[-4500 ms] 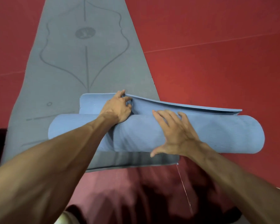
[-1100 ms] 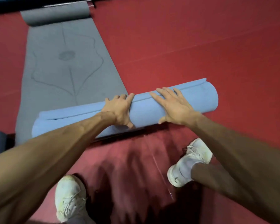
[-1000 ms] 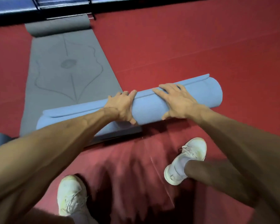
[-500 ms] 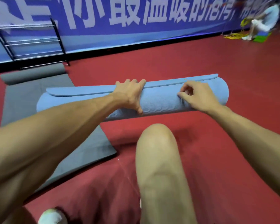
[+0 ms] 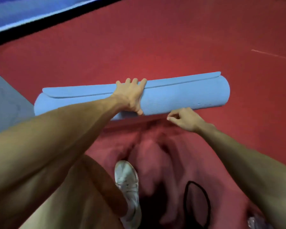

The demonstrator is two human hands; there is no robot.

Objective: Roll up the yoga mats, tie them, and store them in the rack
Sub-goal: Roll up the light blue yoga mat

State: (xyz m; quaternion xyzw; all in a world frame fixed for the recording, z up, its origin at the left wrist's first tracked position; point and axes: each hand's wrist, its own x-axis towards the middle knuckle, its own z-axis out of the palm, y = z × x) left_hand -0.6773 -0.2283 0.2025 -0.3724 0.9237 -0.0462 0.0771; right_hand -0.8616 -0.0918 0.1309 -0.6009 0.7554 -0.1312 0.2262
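Only our left hand (image 5: 130,98) grips the rolled blue mat (image 5: 180,96), and we cannot tell whether our curled right hand (image 5: 185,119) holds anything, so, untied, it may spring open.

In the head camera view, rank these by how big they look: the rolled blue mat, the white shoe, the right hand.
1. rolled blue mat, clearly largest.
2. white shoe.
3. right hand.
Shoe over hand is by look only; their distances from the camera may differ.
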